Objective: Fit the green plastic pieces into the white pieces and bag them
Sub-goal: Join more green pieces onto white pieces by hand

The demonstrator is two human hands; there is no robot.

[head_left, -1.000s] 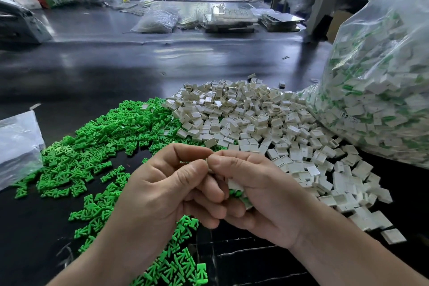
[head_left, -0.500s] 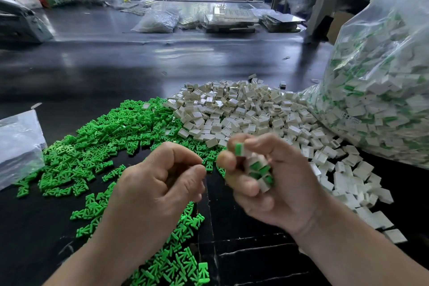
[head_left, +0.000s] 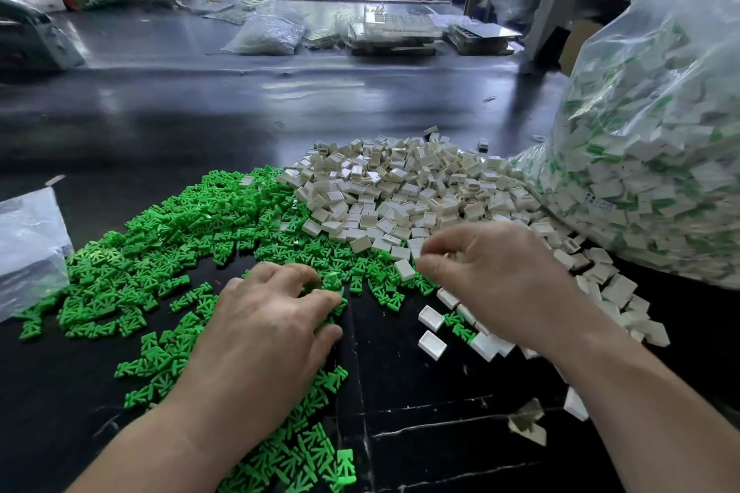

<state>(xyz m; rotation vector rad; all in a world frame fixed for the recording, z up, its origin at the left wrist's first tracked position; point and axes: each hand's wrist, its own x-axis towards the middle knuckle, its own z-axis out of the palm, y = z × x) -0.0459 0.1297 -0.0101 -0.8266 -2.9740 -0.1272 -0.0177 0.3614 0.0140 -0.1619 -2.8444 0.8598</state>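
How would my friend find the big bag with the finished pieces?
Start at the black table and go to its right side, past the loose white pile. The huge clear bag bulges there; unlike the small bag at left, it is stuffed with white pieces showing green.

Bag (head_left: 660,156) partly beyond right edge

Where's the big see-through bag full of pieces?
In the head view, the big clear bag sits on the far right, against the pile of white pieces, just past the right hand.
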